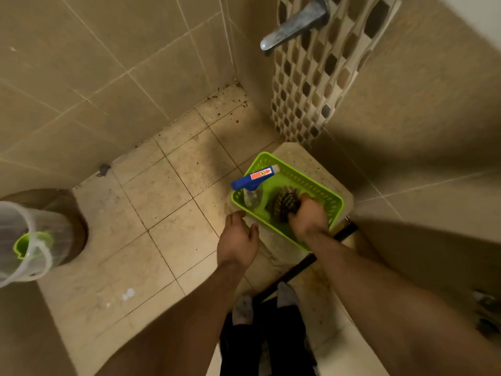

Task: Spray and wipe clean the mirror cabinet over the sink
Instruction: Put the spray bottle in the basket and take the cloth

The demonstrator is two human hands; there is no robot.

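A person looks down at a tiled bathroom floor, both bare forearms reaching forward. The right hand [307, 217] is clenched around a bunched, dark-striped cloth [284, 203], grasping it inside a lime-green plastic basket [320, 183]. Just left of that grip, in the same basket, stands a clear spray bottle [253, 185] with a blue trigger head and a white nozzle. The bottle is close to the cloth; whether they touch cannot be told.

The basket sits on a pale low stool [303, 156]. The left hand [238, 240] hovers left of and nearer than the grip, at the basket's near corner, fingers relaxed and holding nothing.

Far beyond the grip, a metal tap [295, 23] juts from a mosaic wall strip. Well apart to the left stands a clear bucket [10, 226] holding a green jug [29, 242]. Below the arms are grey-socked feet [242, 308].
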